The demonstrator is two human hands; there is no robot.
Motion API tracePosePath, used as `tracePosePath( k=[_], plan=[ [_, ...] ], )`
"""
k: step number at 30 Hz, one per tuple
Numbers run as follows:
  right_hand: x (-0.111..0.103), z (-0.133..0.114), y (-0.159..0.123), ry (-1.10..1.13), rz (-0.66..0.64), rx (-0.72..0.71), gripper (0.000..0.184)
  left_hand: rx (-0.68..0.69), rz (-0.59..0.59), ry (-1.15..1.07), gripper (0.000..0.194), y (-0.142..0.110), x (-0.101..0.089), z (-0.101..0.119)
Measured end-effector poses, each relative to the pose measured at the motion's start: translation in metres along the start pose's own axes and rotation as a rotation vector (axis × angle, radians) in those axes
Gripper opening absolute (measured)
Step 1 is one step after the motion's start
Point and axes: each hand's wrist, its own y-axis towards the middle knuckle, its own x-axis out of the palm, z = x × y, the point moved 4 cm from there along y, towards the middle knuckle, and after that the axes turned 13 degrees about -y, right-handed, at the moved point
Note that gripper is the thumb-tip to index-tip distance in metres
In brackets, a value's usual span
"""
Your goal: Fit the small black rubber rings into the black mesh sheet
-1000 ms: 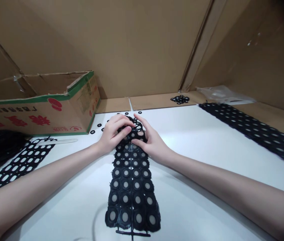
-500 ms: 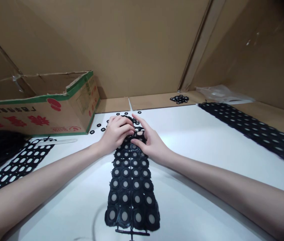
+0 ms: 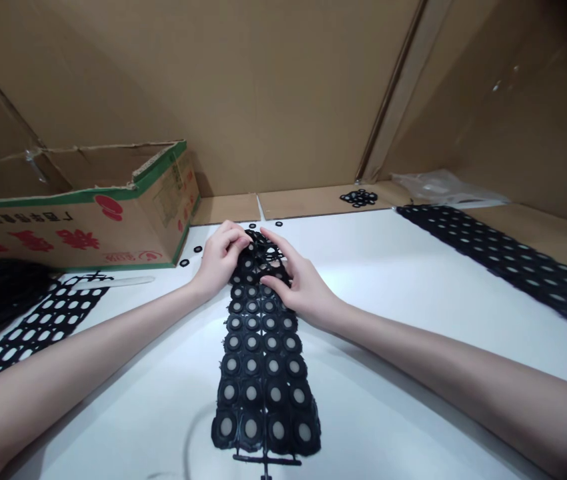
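A long black rubber sheet (image 3: 263,343) of joined rings with pale round centres lies lengthwise before me, its far end raised and bent, with open holes showing there. My right hand (image 3: 298,277) grips that far end from the right, thumb on top and fingers round the far side. Close to the sheet's far left edge, my left hand (image 3: 221,257) is closed in a pinch; what its fingertips hold is hidden. Small loose black rings (image 3: 184,263) lie on the white table just beyond and left of my left hand.
At the left stands a cardboard box (image 3: 163,220) with green edges. Before it lie a dark heap (image 3: 3,297), a perforated black sheet (image 3: 38,327) and a pale strip (image 3: 123,283). Another ring sheet (image 3: 503,260) is at right. A small black pile (image 3: 358,197) sits at the back.
My left hand has moved left and slightly away from over the sheet, uncovering its far end. My right hand stays nearly in place, holding the sheet.
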Motion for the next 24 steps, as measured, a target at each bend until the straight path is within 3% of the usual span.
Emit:
tracePosePath(
  k=[2, 5, 11, 15, 18, 24],
  plan=[
    [0.0, -0.002, -0.001, 0.02, -0.008, -0.013, 0.074, -0.102, 0.157, -0.048, 0.026, 0.003, -0.01, -0.016],
    [0.001, -0.001, -0.001, 0.067, -0.011, 0.003, 0.077, -0.153, 0.219, -0.068, 0.017, 0.006, -0.016, -0.03],
    [0.001, 0.014, 0.004, 0.231, 0.029, 0.065, 0.075, -0.078, 0.038, -0.009, 0.016, 0.001, -0.007, -0.006],
    [-0.002, 0.021, 0.005, 0.298, 0.108, 0.149, 0.069, 0.12, -0.156, 0.001, 0.019, -0.008, 0.0, 0.02],
    [-0.006, 0.02, 0.004, 0.303, 0.159, 0.2, 0.064, 0.222, -0.315, 0.086, 0.019, -0.014, 0.008, 0.026],
    [-0.007, 0.013, 0.004, 0.239, 0.123, 0.127, 0.067, 0.25, -0.342, 0.142, 0.018, -0.012, 0.013, 0.02]
  ],
)
